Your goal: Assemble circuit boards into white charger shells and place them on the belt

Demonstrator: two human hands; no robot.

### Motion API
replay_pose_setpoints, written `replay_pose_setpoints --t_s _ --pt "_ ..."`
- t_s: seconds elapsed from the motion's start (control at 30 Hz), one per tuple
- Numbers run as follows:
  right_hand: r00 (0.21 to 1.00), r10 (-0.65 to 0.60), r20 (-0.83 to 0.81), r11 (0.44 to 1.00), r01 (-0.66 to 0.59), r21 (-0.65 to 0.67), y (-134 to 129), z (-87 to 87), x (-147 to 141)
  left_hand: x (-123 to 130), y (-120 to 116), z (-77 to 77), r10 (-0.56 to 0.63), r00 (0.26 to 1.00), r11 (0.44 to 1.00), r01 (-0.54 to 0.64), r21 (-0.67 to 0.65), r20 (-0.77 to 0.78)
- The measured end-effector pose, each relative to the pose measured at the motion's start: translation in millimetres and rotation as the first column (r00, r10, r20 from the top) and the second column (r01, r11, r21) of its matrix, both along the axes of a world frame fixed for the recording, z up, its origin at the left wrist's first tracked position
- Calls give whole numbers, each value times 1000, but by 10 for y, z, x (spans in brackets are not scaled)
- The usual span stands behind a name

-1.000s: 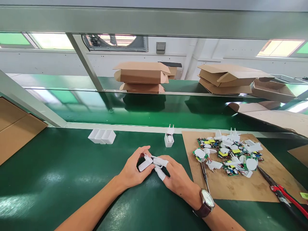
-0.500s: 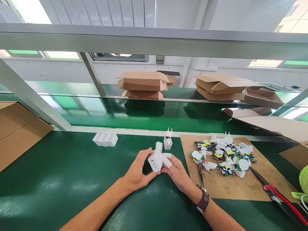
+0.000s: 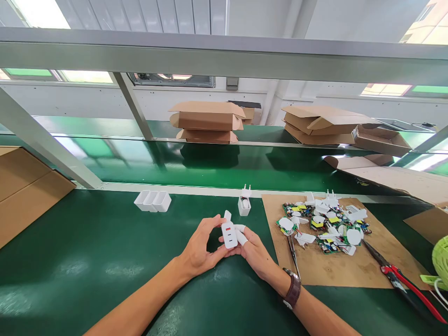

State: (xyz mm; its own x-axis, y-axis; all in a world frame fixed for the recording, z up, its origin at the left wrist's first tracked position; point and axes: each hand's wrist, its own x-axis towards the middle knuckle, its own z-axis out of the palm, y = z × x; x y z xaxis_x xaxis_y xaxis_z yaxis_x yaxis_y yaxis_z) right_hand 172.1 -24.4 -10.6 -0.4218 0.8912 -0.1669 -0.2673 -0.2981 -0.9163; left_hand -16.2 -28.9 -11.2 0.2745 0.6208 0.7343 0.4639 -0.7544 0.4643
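Note:
A white charger with a red port and further dark ports on its face is held between both hands above the green table. My left hand grips its left side and lower end with thumb and fingers. White covers sit on two fingers of my right hand, which closes on the charger's right side. Just behind the hands stands a white housing with plug pins. Several open white cases sit side by side, further left.
At right, a cardboard sheet bears circuit boards with white parts, tweezers and red-handled cutters. Cardboard boxes sit on the back shelf; another box is at left. A metal bar crosses above.
The charger has turned in my hands, so its narrow face with the ports now faces the camera. Both hands stay in nearly the same place.

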Motion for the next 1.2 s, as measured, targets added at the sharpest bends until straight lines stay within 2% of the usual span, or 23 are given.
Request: replay_pose_setpoints --t_s 0.13,0.23,0.33,0.4,0.47,0.57,0.63,0.7,0.77,0.87,1.03,1.13,1.2 --pt "1000 -9 28 999 8 34 11 -15 12 -11 3 -9 7 1000 1000 -8 -17 -16" --pt "993 -72 91 985 56 165 17 2 15 -40 17 -39 60 997 998 -62 -26 -41" --pt "973 -170 155 931 107 350 11 21 16 -82 45 -86 166 983 979 -174 -109 -76" --pt "952 -229 205 870 106 482 -7 28 25 -114 75 -123 213 972 947 -231 -223 -102" --pt "919 -295 263 760 59 647 -32 30 42 -145 130 -154 244 964 894 -264 -361 -101" --pt "877 -369 309 488 -100 867 -66 13 60 -161 285 -170 303 953 820 -274 -502 -25" --pt "861 -391 326 332 -199 922 -78 -21 54 -133 434 -158 312 949 806 -248 -538 30" --pt "842 -405 357 256 -271 928 -84 -66 36 -65 592 -140 287 956 803 -206 -559 59" --pt "818 -413 400 230 -332 915 -90 -111 14 41 737 -131 254 963 808 -162 -567 88" --pt "776 -426 466 220 -411 885 -97 -159 -6 250 905 -144 214 970 824 -115 -555 116" --pt "721 -432 543 220 -499 838 -85 -176 -10 564 1015 -181 184 975 844 -91 -528 126" --pt "704 -433 563 212 -528 822 -83 -170 -6 567 948 -170 198 976 856 -125 -502 94" --pt "692 -433 578 201 -551 810 -95 -167 -6 427 862 -133 221 975 886 -198 -420 6"
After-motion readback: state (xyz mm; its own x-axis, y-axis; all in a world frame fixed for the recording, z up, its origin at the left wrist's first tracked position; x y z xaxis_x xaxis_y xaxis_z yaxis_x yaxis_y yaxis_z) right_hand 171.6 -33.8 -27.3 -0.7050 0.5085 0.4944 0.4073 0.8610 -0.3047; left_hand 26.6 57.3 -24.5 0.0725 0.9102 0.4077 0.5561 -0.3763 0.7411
